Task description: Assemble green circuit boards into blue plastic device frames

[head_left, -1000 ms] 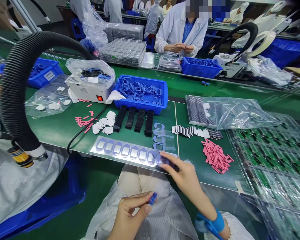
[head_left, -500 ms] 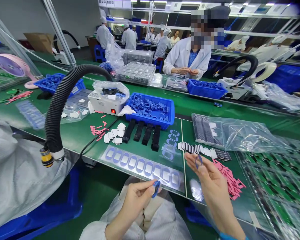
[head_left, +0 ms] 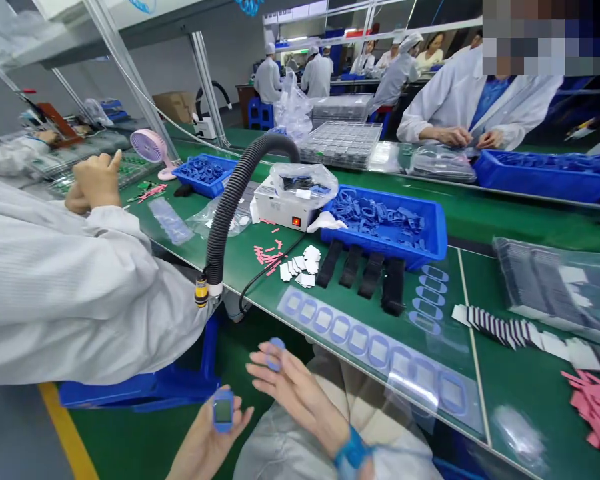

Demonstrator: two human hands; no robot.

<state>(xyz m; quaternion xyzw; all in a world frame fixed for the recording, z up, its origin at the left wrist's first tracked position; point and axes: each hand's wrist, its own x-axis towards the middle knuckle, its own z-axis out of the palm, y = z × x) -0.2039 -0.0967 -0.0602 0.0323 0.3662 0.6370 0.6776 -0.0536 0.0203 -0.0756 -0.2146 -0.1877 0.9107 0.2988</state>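
My left hand (head_left: 213,437) holds a small blue device with a dark, screen-like window (head_left: 223,409), its face turned up toward me. Beside it, my right hand (head_left: 303,393) has a thin blue oval ring (head_left: 275,354) at its fingertips, the other fingers stretched out. Both hands are in front of the bench edge, above my lap. On the bench lies a clear strip of blue-rimmed oval films (head_left: 359,339), with a smaller set of oval outlines (head_left: 429,300) farther back. Four-sided white pieces (head_left: 305,265) lie in a loose pile.
A blue bin (head_left: 437,230) of blue plastic parts stands behind black straps (head_left: 370,275). A black flexible hose (head_left: 225,220) arches over a white box (head_left: 280,203). At left is a co-worker's white sleeve (head_left: 95,280); pink strips (head_left: 597,407) lie at right.
My view has swung left. Both hands have moved left and come closer together, off the bench. The device in my left hand now shows its window. A co-worker's arm now shows at left.
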